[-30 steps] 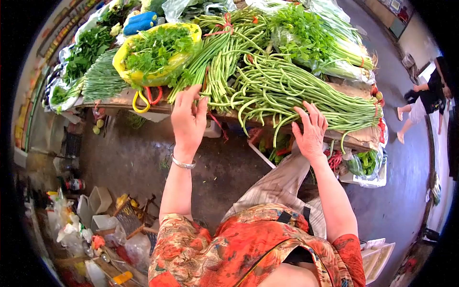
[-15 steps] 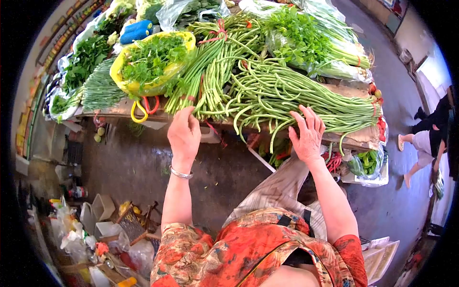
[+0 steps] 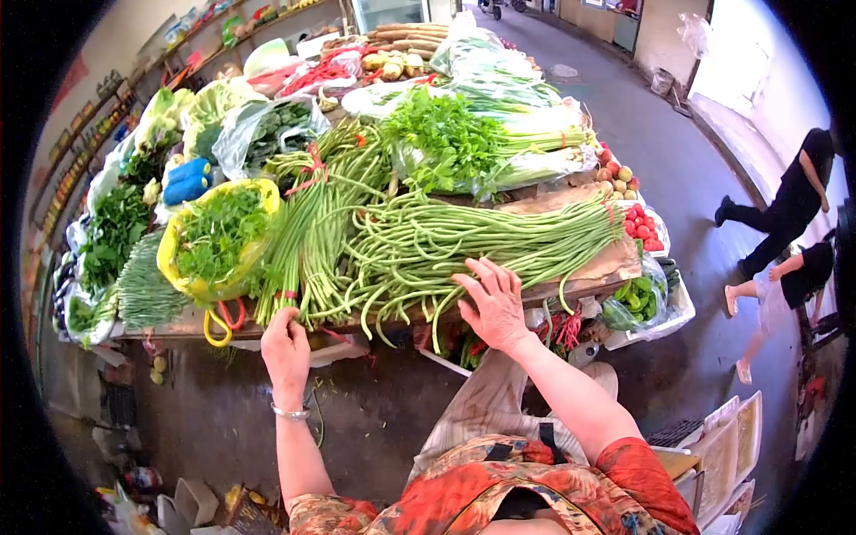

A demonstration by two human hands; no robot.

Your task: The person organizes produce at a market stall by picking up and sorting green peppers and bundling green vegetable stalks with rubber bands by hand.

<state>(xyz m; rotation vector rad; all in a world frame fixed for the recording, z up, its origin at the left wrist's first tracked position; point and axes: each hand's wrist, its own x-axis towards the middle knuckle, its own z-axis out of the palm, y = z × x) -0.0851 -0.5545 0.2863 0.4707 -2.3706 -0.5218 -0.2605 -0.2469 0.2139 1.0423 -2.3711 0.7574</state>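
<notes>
My left hand [image 3: 287,352], with a silver bangle at the wrist, is at the table's front edge by the cut ends of a banded bundle of long green stalks [image 3: 296,241]. Its fingers are curled together, and whatever they may hold is hidden. To the right, my right hand [image 3: 496,308] lies with fingers apart against the front of a spread pile of long beans [image 3: 481,234]. Several beans hang over the edge between my hands. A yellow bag [image 3: 275,198] of leafy herbs stands left of the stalks, with red and yellow-handled scissors [image 3: 217,328] below it.
Leafy celery [image 3: 446,134] and other greens lie behind the beans. Tomatoes [image 3: 644,227] and a crate of green peppers [image 3: 635,299] stand at the right end. Two people [image 3: 794,196] are in the aisle. White crates [image 3: 740,437] stand at lower right.
The view has tilted up and shows more of the table and aisle. My right hand has come onto the edge of the bean pile. My left hand stays by the stalk ends.
</notes>
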